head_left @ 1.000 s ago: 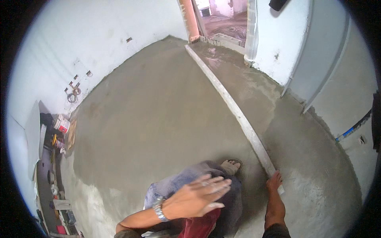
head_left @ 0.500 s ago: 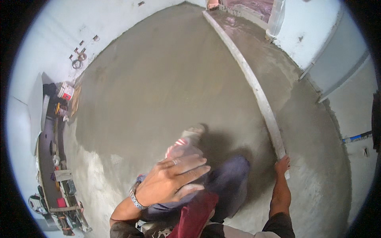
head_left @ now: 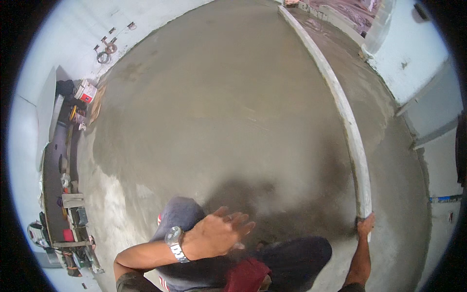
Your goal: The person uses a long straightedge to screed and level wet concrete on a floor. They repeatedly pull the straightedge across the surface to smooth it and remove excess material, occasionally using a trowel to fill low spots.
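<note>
A long, pale straightedge bar (head_left: 346, 109), smeared with cement, lies across the wet grey floor (head_left: 219, 97) from near me to the doorway at the far right. My right hand (head_left: 365, 224) is closed around its near end. In front of my body and above my knees, my left hand (head_left: 214, 236) hangs in the air with its fingers apart, holding nothing. A metal wristwatch (head_left: 175, 242) is on that wrist. My dark-trousered knees (head_left: 181, 214) are bent low over the floor.
Along the left wall stand a white bucket (head_left: 86, 91) and a wooden plank (head_left: 98, 104). Several tools and boxes lie in a row nearer me, with a red item (head_left: 68, 235) among them. Coils of wire (head_left: 103, 57) hang from the wall. Pale panels (head_left: 433, 107) line the right side.
My left hand has dropped nearer my body. My knees have shifted, and the foot seen before is out of sight. The bar and right hand now sit further right in the picture.
</note>
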`<state>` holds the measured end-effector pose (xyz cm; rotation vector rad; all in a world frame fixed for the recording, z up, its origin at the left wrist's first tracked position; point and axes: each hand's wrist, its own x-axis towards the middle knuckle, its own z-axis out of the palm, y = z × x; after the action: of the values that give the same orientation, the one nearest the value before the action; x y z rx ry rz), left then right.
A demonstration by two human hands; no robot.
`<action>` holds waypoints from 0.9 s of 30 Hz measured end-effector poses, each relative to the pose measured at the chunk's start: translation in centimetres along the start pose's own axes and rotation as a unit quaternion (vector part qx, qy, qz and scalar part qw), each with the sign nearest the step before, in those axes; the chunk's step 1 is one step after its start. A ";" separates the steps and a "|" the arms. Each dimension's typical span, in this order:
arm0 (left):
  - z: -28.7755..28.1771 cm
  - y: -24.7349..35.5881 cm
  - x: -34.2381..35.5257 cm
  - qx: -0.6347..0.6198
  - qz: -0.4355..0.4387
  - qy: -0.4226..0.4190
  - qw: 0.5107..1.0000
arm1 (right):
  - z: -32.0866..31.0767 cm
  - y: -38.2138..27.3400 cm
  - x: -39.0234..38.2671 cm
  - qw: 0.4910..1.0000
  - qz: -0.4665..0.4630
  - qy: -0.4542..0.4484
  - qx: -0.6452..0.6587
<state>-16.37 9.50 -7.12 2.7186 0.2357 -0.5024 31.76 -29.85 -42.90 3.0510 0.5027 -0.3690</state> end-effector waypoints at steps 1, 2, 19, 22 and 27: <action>1.2 -1.3 -0.5 -0.001 -0.005 -0.005 1.000 | -0.2 1.3 0.6 1.000 -0.007 0.006 -0.005; 2.7 -2.5 -1.5 0.028 -0.010 0.001 1.000 | -0.8 0.1 0.2 1.000 -0.020 0.002 -0.009; 7.7 -10.5 -16.7 -0.161 0.292 0.258 0.907 | -12.0 -21.2 -8.6 0.965 -0.197 -0.139 -0.106; 8.4 -12.0 -19.1 -0.212 0.303 0.298 0.880 | -10.4 -26.7 -11.6 0.937 -0.235 -0.191 -0.175; 9.3 -12.9 -21.8 -0.232 0.271 0.361 0.862 | -7.6 -35.4 -15.1 0.898 -0.321 -0.267 -0.142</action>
<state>-42.33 15.78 -11.21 2.2133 -0.2071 0.6651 8.28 -0.56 -31.57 2.2728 1.3512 -0.9997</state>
